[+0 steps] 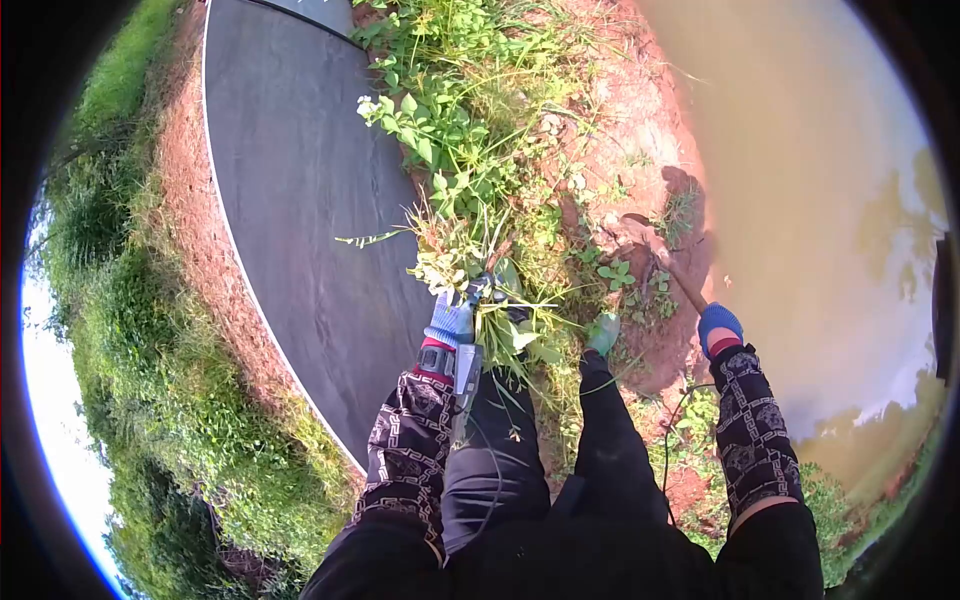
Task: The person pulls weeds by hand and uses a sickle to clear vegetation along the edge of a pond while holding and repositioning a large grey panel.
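Weeds (445, 262) fill left hand (452, 318) | grey strip (310, 180) beside | water (790, 180) near right hand (718, 324)

Txt: none legible | lbls/brands: none | nos.: none | signs: none

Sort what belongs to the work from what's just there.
Work:
blue-gloved left hand
held bunch of green, yellowish plants
blue-gloved right hand
held brown straight-handled tool
growing leafy green plants, probably

Just there:
flat dark-grey strip
muddy brown water
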### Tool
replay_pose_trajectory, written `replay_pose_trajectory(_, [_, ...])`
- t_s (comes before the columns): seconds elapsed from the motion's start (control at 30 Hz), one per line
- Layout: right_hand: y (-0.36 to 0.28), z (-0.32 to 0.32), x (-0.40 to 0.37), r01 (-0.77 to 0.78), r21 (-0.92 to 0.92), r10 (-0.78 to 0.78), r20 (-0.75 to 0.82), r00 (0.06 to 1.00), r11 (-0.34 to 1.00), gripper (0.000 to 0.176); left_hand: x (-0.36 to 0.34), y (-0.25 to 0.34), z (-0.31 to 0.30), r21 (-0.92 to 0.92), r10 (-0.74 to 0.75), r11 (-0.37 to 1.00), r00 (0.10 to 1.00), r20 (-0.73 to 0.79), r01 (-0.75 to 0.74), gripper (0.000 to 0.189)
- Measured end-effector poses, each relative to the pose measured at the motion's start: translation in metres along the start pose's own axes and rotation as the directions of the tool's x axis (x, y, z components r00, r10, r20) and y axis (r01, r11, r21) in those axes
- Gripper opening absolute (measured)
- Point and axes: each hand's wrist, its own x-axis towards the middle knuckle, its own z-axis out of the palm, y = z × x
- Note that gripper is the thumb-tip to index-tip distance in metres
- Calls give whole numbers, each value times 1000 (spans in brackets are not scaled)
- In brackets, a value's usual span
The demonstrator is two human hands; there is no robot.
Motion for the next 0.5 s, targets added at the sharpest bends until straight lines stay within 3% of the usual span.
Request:
replay_pose_trajectory(0.03, [-6,-7,-3,-3,-1,3,3,1000,1000,21,4,-5,-2,-52,-26,998,998,-62,22,27])
replay_pose_trajectory(0.07, [-11,-16,-6,-9,-20,9,4,1000,1000,20,14,-12,-1,-323,-206,930,976,-66,174,28])
replay_pose_trajectory(0.1, [-16,-24,-8,-15,-38,15,6,1000,999,20,22,-21,-12,53,52,997,999,-5,-52,28])
replay_pose_trajectory(0.17, [-24,-31,-6,-22,-63,24,23,999,998,20,44,-11,-40,399,313,852,941,127,-338,34])
replay_pose_trajectory(0.2, [-31,-38,-7,-36,-78,39,34,999,996,19,62,2,-52,296,252,907,948,193,-301,35])
replay_pose_trajectory(0.23, [-35,-44,-8,-51,-93,55,46,997,994,19,82,27,-63,91,56,993,982,180,-74,34])
replay_pose_trajectory(0.3, [-46,-49,-5,-61,-117,68,58,996,991,20,106,-10,-57,350,215,889,945,246,-293,30])
replay_pose_trajectory(0.33, [-54,-53,-5,-102,-105,109,61,992,989,19,117,-14,-51,-240,35,970,966,255,28,30])
replay_pose_trajectory(0.37, [-59,-55,-6,-142,-93,148,65,987,985,19,126,-49,-29,-348,94,936,988,126,-44,32])
replay_pose_trajectory(0.43, [-62,-49,-8,-156,-77,160,49,986,985,20,141,-51,-22,104,-10,994,961,276,-20,37])
replay_pose_trajectory(0.47, [-63,-46,-10,-165,-80,170,60,984,983,20,147,-43,-20,216,-162,972,930,329,93,41])
replay_pose_trajectory(0.5, [-64,-43,-11,-172,-82,178,71,981,982,20,160,44,-53,475,-380,868,805,455,142,39])
